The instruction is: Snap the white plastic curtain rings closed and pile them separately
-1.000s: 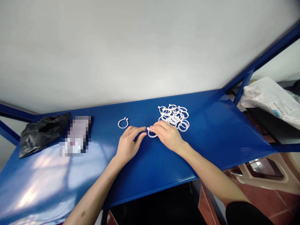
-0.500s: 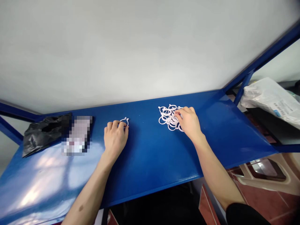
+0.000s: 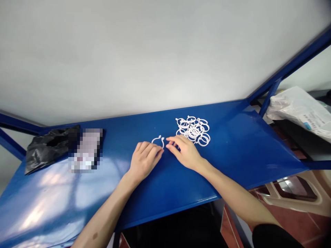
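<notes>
Pinched in the fingers of my left hand (image 3: 146, 158) is one white curtain ring (image 3: 163, 142), its gap with small knobbed ends facing away from me. Part of that ring is hidden behind the fingers. My right hand (image 3: 184, 151) is just to the right of it, thumb and forefinger apart, and I see nothing between them. The fingertips come close to the ring; whether they touch it is hard to make out. Behind my right hand lies a loose pile of similar white rings (image 3: 203, 139), overlapping one another on the blue table (image 3: 165, 193).
A black plastic bag (image 3: 41, 151) and a pixelated flat object (image 3: 89, 144) lie at the left of the table. Blue metal frame bars (image 3: 270, 96) rise at both ends. Off the right end sits a white plastic package (image 3: 297, 106), with a beige plastic stool (image 3: 305, 203) below.
My right hand has left the ring pile and moved left, its fingers parting. My left hand has carried its ring to the right, so both hands are now close together.
</notes>
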{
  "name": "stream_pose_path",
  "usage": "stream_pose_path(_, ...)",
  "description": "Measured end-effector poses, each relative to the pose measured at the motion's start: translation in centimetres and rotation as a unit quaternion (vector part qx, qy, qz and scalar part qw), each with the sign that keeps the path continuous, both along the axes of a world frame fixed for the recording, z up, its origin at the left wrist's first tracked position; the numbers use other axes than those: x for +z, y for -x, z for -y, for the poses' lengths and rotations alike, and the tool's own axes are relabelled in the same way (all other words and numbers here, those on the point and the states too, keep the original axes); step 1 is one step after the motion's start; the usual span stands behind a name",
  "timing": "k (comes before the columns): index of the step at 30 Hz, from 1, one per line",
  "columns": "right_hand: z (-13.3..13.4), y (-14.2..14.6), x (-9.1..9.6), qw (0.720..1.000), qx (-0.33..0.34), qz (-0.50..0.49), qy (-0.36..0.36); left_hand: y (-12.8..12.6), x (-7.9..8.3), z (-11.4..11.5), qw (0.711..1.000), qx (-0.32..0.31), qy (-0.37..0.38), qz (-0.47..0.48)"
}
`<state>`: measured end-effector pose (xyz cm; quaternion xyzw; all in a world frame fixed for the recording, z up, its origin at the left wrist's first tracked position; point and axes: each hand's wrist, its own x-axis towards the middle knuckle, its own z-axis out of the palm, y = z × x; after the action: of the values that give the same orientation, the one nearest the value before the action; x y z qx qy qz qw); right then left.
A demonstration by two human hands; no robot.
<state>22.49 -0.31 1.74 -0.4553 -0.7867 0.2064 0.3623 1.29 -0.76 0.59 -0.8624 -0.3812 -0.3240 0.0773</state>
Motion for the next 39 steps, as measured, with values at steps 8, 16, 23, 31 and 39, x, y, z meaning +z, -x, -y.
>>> stream_pose_path(8,0.6,1.1,-1.1,0.990,0.004,-0.094,0.109,-1.1,-0.6,0.7,0.996,-0.067,0.056,0.024)
stream_pose_path(16,0.4,0.7,-1.2,0.997,0.039,-0.037,0.049,-1.0,-1.3,0.5,0.972,0.039,0.160,0.166)
stream_pose_path(23,0.3,0.4,-0.9,0.998,0.050,-0.030,0.022,-0.7,-0.3,0.2,0.953,0.005,0.204,0.224)
stream_pose_path(31,0.3,0.4,-0.8,0.998,0.031,-0.026,0.051,-0.4,-0.5,0.1,0.894,0.051,0.299,0.330)
stream_pose_path(39,0.4,0.4,-1.1,0.998,0.017,-0.043,0.050,-0.4,-0.5,-0.1,0.883,0.051,0.329,0.331)
